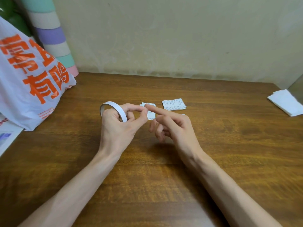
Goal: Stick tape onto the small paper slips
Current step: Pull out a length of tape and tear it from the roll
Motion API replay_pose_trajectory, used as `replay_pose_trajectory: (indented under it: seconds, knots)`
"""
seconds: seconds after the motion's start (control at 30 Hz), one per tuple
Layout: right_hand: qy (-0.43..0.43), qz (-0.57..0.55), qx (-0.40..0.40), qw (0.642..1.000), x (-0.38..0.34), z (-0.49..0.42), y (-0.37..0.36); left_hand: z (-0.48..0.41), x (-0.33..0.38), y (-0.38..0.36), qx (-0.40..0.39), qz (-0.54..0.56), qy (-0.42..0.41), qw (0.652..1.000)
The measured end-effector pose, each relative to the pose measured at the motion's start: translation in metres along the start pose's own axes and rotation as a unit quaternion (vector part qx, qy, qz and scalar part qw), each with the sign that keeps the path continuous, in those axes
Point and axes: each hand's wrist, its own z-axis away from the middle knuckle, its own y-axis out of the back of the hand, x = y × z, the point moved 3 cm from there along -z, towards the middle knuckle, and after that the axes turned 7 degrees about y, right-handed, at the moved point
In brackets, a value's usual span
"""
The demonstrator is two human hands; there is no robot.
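Observation:
A white tape roll (pixel 113 106) sits around the fingers of my left hand (pixel 118 126), which grips it above the wooden table (pixel 229 145). That hand's thumb and forefinger pinch together at the edge of a small printed paper slip (pixel 151 115). My right hand (pixel 173 125) stretches its forefinger onto the top of the same slip, with its other fingers curled underneath. A few more slips (pixel 144 104) lie just behind, partly hidden by the fingertips. A small stack of printed slips (pixel 174 104) rests to the right of them.
A white plastic bag with orange lettering (pixel 29 82) fills the left side of the table. Behind it a rolled, pastel-striped mat (pixel 54 38) leans on the wall. Folded white paper (pixel 286 102) lies at the far right edge. A printed sheet (pixel 6 138) pokes out at the left.

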Motion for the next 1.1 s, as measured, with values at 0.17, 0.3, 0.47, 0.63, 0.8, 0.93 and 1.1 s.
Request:
replay_pose_trajectory:
  seconds: [0.17, 0.3, 0.47, 0.63, 0.8, 0.93, 1.1]
  knots:
    - [-0.030, -0.057, -0.007, 0.998, -0.0003, -0.0020, 0.0011, 0.0003, -0.0009, -0.0010, -0.011, 0.012, -0.001, 1.000]
    - [-0.051, -0.088, -0.005, 0.995, -0.0018, -0.0009, 0.0025, 0.0008, -0.0007, -0.0018, -0.021, 0.022, -0.006, 1.000]
    - [-0.066, -0.105, -0.007, 0.992, -0.0030, -0.0013, 0.0019, 0.0005, -0.0018, -0.0032, -0.026, 0.032, -0.005, 0.999]
    - [-0.067, -0.103, 0.003, 0.992, -0.0035, -0.0004, 0.0023, -0.0001, -0.0013, -0.0038, -0.029, 0.036, -0.016, 0.999]
    - [-0.058, -0.098, 0.009, 0.993, -0.0039, -0.0003, 0.0024, 0.0003, -0.0015, -0.0043, -0.033, 0.036, -0.014, 0.999]
    - [-0.030, -0.052, 0.027, 0.998, -0.0059, 0.0012, 0.0026, 0.0008, -0.0018, -0.0045, -0.039, 0.046, -0.008, 0.998]
    - [0.044, 0.053, 0.057, 0.996, -0.0059, -0.0005, 0.0028, 0.0021, -0.0029, -0.0056, -0.054, 0.079, 0.024, 0.995]
